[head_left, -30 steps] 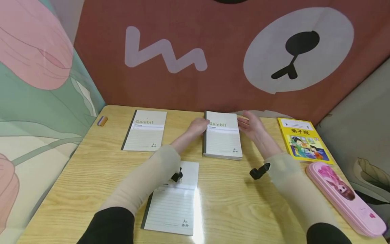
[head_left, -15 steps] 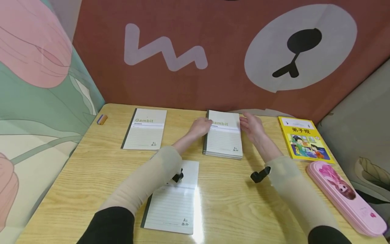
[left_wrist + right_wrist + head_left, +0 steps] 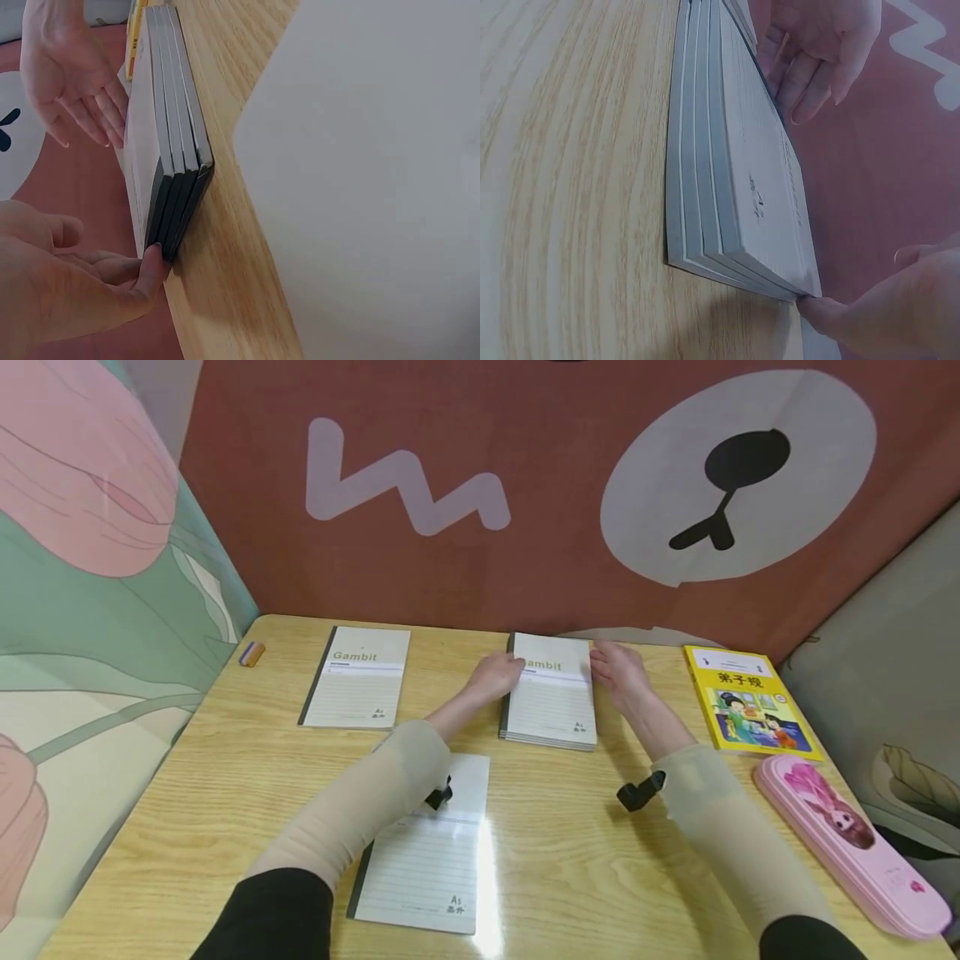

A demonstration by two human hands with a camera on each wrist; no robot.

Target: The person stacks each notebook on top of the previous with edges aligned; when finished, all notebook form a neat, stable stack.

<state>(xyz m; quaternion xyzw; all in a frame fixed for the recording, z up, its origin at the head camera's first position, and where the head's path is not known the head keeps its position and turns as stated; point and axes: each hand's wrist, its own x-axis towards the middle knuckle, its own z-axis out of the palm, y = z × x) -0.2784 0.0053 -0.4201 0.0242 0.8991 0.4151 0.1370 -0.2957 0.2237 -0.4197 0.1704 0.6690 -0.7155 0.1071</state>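
Several white "Gambit" notebooks with dark spines lie in a stack (image 3: 553,706) near the table's back edge. Their layered edges show in the left wrist view, where the notebook stack (image 3: 180,97) sits nearly even. My left hand (image 3: 495,675) is at the stack's spine side, a fingertip touching the dark spines. On the opposite side my right hand (image 3: 621,672) rests its fingers against the long edge. In the right wrist view, the right hand (image 3: 892,307) has a fingertip at the stack's corner. Neither hand is wrapped around the notebooks.
A single notebook (image 3: 356,681) lies at the back left; another notebook (image 3: 423,868) lies in front, partly under my left forearm. A small eraser-like block (image 3: 252,653) is at the far left corner. A yellow book (image 3: 753,702) and a pink pencil case (image 3: 851,847) line the right side.
My right hand has drawn its fingers together along the stack's right edge. The left hand has shifted slightly right along with the stack's top. The other items stay put.
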